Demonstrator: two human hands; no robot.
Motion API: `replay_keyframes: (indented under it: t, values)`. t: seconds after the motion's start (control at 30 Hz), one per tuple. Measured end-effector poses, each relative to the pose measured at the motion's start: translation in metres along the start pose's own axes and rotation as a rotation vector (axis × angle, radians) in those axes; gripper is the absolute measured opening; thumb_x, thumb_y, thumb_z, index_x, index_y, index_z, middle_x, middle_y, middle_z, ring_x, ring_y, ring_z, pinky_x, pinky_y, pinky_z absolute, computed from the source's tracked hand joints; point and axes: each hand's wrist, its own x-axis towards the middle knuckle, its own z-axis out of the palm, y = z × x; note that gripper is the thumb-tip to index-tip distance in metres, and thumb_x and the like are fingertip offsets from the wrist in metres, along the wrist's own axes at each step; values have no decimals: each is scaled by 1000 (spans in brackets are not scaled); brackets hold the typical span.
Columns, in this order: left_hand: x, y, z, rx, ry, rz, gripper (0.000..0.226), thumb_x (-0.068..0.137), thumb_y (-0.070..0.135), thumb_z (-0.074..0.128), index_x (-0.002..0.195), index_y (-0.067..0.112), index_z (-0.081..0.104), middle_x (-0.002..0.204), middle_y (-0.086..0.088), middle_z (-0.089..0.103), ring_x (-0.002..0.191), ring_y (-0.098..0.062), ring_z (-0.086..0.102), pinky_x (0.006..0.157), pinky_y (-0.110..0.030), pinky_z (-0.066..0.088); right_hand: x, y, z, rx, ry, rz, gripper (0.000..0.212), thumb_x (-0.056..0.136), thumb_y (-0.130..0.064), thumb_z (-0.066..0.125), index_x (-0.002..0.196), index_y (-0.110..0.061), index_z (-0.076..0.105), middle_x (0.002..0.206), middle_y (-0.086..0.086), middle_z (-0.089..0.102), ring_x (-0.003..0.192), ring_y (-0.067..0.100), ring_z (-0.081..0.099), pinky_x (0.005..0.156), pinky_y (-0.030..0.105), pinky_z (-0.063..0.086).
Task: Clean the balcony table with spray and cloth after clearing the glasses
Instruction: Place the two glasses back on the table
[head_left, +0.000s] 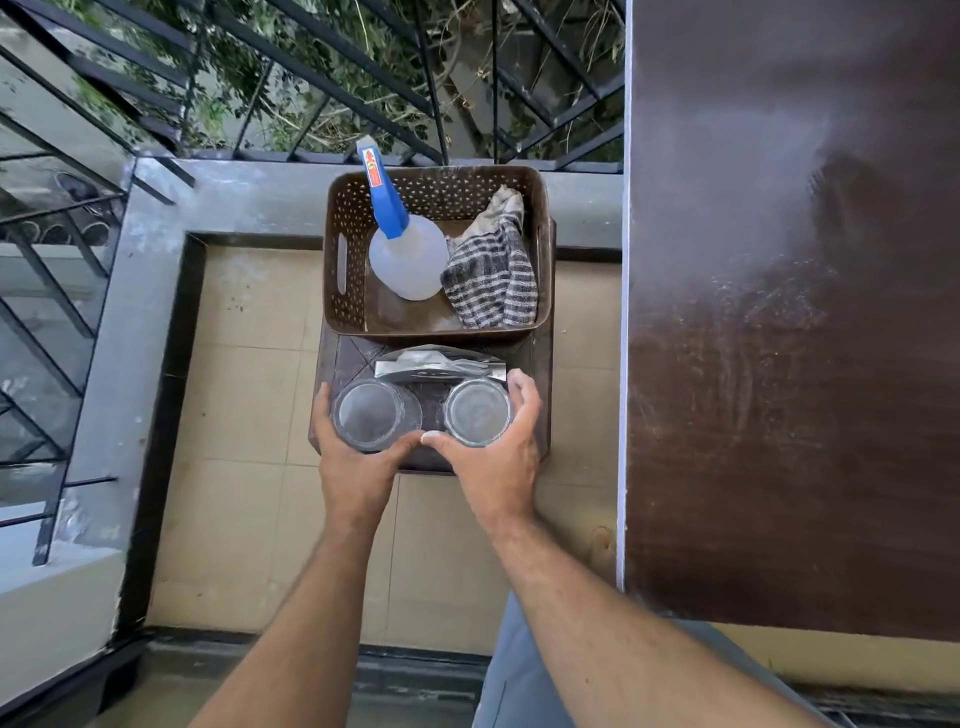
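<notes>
Two clear glasses stand side by side on a dark brown stool (540, 358). My left hand (358, 467) wraps the left glass (370, 413). My right hand (498, 457) wraps the right glass (476, 410). Behind them a brown perforated basket (340, 218) holds a white spray bottle (410, 260) with a blue trigger head and a black-and-white striped cloth (493, 275). The dark brown balcony table (789, 312), dusty and streaked, fills the right side.
A folded silvery wrapper (441, 366) lies on the stool between the basket and the glasses. A black metal railing (363, 93) and a grey ledge (145, 312) border the beige tiled floor (249, 415). My grey trouser leg (514, 675) shows at the bottom.
</notes>
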Motion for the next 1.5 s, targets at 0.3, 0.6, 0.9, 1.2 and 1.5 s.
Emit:
replay_keyframes:
  t: [0.3, 0.6, 0.9, 1.2, 1.5]
  values:
    - [2, -7, 8, 1, 109, 53, 86, 49, 49, 93, 122, 51, 49, 121, 14, 61, 108, 2, 60, 97, -31, 51, 7, 10, -1, -87, 16, -42, 105, 53, -18, 99, 144, -24, 48, 137, -19, 54, 126, -5, 47, 99, -9, 20]
    - [-30, 27, -22, -94, 177, 71, 79, 52, 46, 94, 118, 48, 51, 112, 20, 65, 104, -3, 64, 93, -36, 54, -9, -36, -27, -141, -9, -148, 90, 56, -30, 97, 136, -25, 55, 131, -10, 66, 122, 9, 59, 99, 9, 35]
    - [-73, 122, -39, -119, 180, 227, 78, 53, 46, 91, 121, 38, 53, 114, 16, 64, 105, 0, 61, 81, -5, 45, -12, -136, -74, -51, -2, -310, 82, 58, -29, 95, 131, -21, 58, 118, -13, 59, 105, -3, 50, 91, -4, 31]
    - [-80, 241, -8, -142, 114, 479, 81, 58, 36, 93, 123, 49, 47, 118, 31, 58, 110, 7, 56, 90, -7, 40, 19, -206, -155, -27, 112, -410, 79, 57, -30, 96, 126, -22, 60, 115, -13, 61, 110, 14, 61, 87, 11, 36]
    - [-110, 299, 75, -49, 53, 512, 83, 49, 56, 85, 120, 51, 42, 117, 14, 61, 109, -10, 59, 97, -32, 46, 75, -208, -264, -6, 251, -380, 86, 55, -49, 89, 132, -36, 53, 116, -20, 55, 113, 6, 57, 90, 17, 38]
